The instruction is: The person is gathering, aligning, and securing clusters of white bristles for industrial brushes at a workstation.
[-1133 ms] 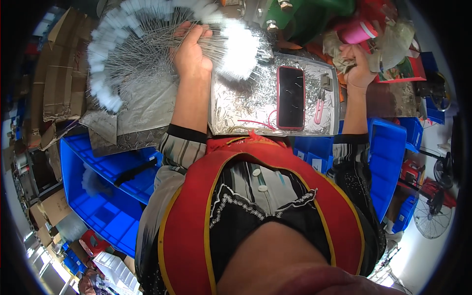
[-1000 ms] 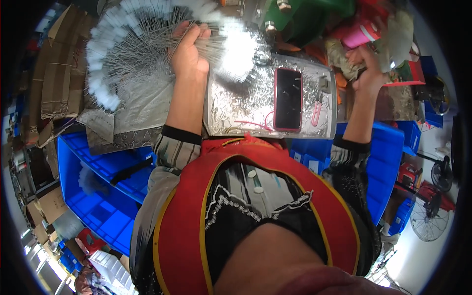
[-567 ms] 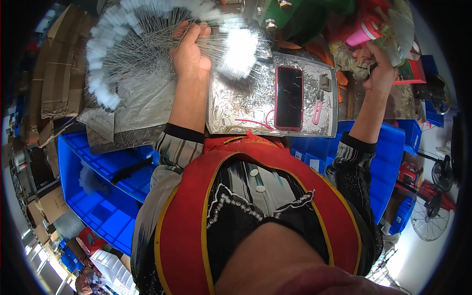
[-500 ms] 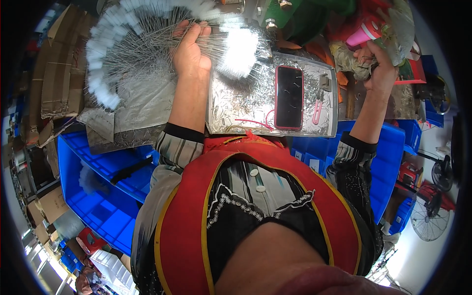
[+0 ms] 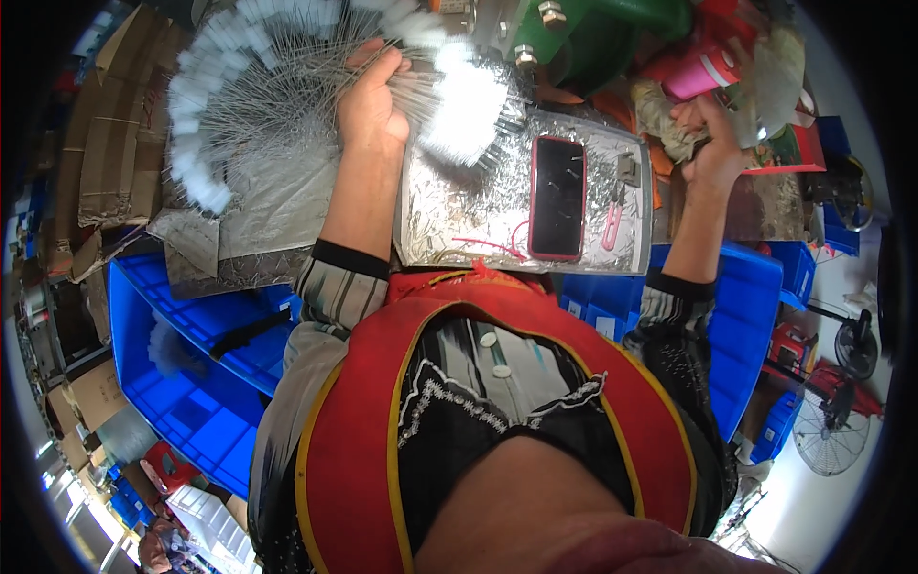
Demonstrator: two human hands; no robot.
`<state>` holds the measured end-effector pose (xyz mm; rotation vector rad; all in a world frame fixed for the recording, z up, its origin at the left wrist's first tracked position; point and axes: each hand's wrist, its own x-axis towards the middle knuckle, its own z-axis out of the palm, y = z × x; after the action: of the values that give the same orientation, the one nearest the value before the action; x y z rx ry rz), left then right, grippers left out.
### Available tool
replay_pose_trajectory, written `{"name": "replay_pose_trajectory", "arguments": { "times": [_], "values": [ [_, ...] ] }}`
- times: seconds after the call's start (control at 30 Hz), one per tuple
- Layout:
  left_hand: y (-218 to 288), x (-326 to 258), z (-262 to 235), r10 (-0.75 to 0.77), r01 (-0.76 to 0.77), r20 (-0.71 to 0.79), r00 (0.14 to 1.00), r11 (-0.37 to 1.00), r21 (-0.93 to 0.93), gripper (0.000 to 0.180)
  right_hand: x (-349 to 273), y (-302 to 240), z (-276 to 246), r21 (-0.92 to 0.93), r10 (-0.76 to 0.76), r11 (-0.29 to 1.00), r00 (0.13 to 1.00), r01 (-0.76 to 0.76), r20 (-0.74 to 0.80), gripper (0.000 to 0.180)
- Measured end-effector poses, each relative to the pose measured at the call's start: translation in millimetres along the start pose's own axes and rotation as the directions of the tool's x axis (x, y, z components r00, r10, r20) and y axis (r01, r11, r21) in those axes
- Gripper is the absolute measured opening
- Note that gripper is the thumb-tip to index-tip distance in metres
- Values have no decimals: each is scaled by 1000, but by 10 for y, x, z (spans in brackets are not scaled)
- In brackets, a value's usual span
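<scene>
My left hand (image 5: 371,107) is closed around the wire stems of a bundle of thin brushes. Their white bristle heads (image 5: 469,107) glow brightly to the right of the hand. More such brushes, fanned in a ring with white heads (image 5: 187,124) outward and wire stems (image 5: 277,105) inward, lie beneath and left of it. My right hand (image 5: 712,148) has its fingers curled on a crumpled beige cloth (image 5: 660,120), just below a pink cylindrical thing (image 5: 703,75) with a white band.
A shallow tray (image 5: 411,230) strewn with metal bits holds a phone (image 5: 557,196) and a pink-handled tool (image 5: 612,220). Green machinery with bolts (image 5: 526,55) stands beyond. Blue bins (image 5: 191,421) flank me; cardboard (image 5: 120,143) is at left, a fan (image 5: 832,430) at right.
My right hand has moved left and slightly nearer, and the beige cloth has shifted left with it. My left hand stays on the brush bundle almost unmoved.
</scene>
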<state>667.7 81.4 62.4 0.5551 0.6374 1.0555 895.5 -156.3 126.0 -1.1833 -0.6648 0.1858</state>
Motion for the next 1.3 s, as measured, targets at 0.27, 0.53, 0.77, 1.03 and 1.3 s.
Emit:
{"name": "replay_pose_trajectory", "arguments": {
  "times": [0.27, 0.53, 0.77, 1.03, 1.3],
  "values": [
    [-38, -54, 18, 56, -67, -74, 996, 986, -153, 23, 96, -334, 165, -147, 170, 974, 985, -174, -35, 26],
    [-76, -63, 61, 87, -102, -89, 992, 976, -191, 25, 62, -287, 141, -192, 122, 973, 991, -130, -56, 25],
    [-72, -51, 133, 124, -138, -132, 983, 985, -105, 24, 67, -306, 158, -189, 137, 971, 989, -146, -60, 23],
    [-76, -24, 148, 116, -126, -111, 987, 988, -90, 26, 148, -452, 166, -137, 217, 964, 973, -227, -78, 16],
    [-31, -29, 156, 71, -83, -121, 990, 992, -99, 21, 29, 296, -11, 8, -221, 975, 973, 221, 65, 15]
  ]
}}
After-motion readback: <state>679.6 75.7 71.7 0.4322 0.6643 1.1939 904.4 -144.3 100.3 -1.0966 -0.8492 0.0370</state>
